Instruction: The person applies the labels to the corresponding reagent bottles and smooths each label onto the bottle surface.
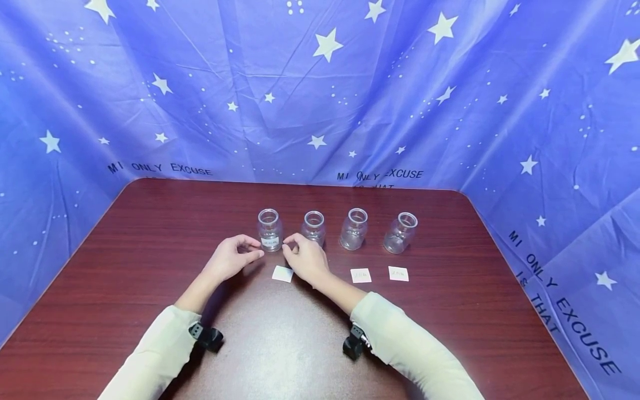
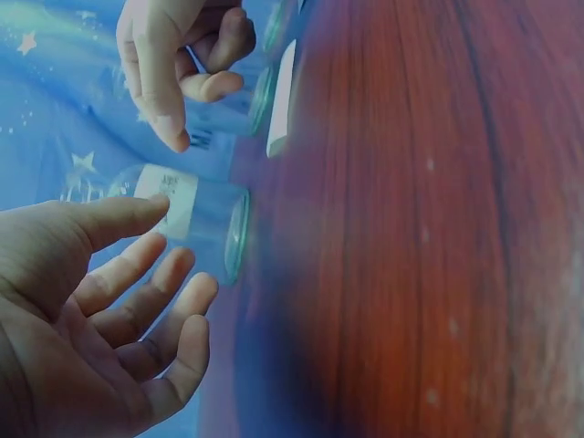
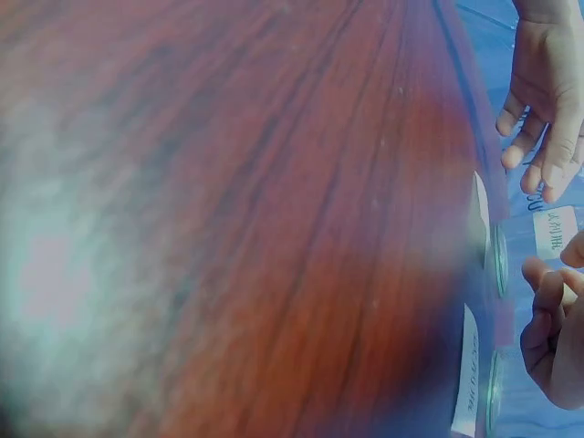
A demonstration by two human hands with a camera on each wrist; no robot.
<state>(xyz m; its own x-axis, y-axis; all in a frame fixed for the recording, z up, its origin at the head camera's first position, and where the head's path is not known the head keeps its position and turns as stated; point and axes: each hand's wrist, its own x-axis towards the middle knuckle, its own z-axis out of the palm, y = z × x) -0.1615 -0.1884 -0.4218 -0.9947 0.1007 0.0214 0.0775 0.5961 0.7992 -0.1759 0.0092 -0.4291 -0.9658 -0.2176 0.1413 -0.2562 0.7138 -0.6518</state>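
Note:
The leftmost glass jar (image 1: 269, 226) stands upright with a white handwritten label (image 1: 270, 242) on its front. Left of it, my left hand (image 1: 232, 258) has loosely bent, spread fingers, with the fingertips close to the glass. In the left wrist view the left thumb overlaps the label's edge. My right hand (image 1: 307, 260) is at the jar's other side, its fingertips beside the label and its fingers relaxed. Nothing shows between the fingers of either hand. A second glass jar (image 1: 314, 222) is partly hidden behind the right hand.
Two more glass jars (image 1: 354, 230) stand to the right in the same row. In front of the row lie a white paper slip (image 1: 282, 274) near the right hand and two handwritten slips (image 1: 361, 275) further right. A blue star-patterned curtain (image 1: 280, 111) surrounds the brown table (image 1: 165, 222).

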